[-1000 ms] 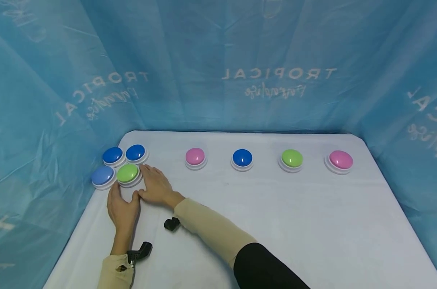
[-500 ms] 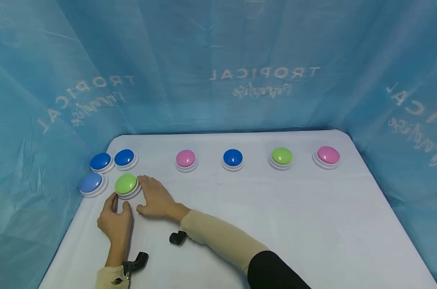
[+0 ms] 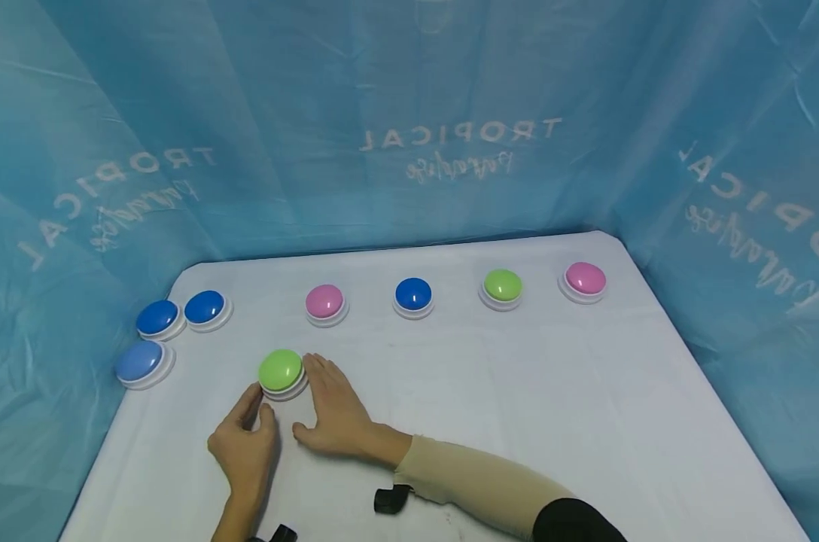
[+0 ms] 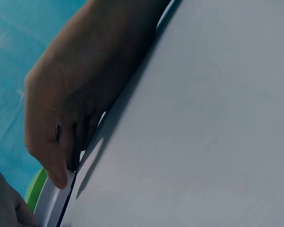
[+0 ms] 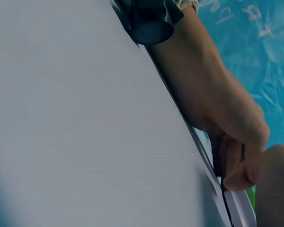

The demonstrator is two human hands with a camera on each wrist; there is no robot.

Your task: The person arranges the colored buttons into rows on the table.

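A round push button with a green dome (image 3: 280, 369) and a white base stands on the white tabletop, left of the middle, between both hands. My left hand (image 3: 242, 444) touches the base at its near left side with its fingertips, the thumb held apart. On the other side my right hand (image 3: 336, 410) lays straight fingers against the base's right edge, its thumb spread toward the front. In the left wrist view the white base (image 4: 49, 201) shows at the lower left, below the right hand (image 4: 75, 90). The right wrist view shows the left hand (image 5: 222, 104) at the base (image 5: 239, 205).
A dark blue button (image 3: 157, 318), another dark blue one (image 3: 205, 307) and a lighter blue one (image 3: 140, 361) cluster at the left. Along the back stand a pink (image 3: 324, 302), a blue (image 3: 413, 294), a green (image 3: 503, 286) and a pink button (image 3: 586, 279). Blue curtains (image 3: 382, 196) surround the table.
Both hands have slid the green button away from the blue cluster, toward the front and right. The head view has also turned, shifting the other buttons leftward in the picture.
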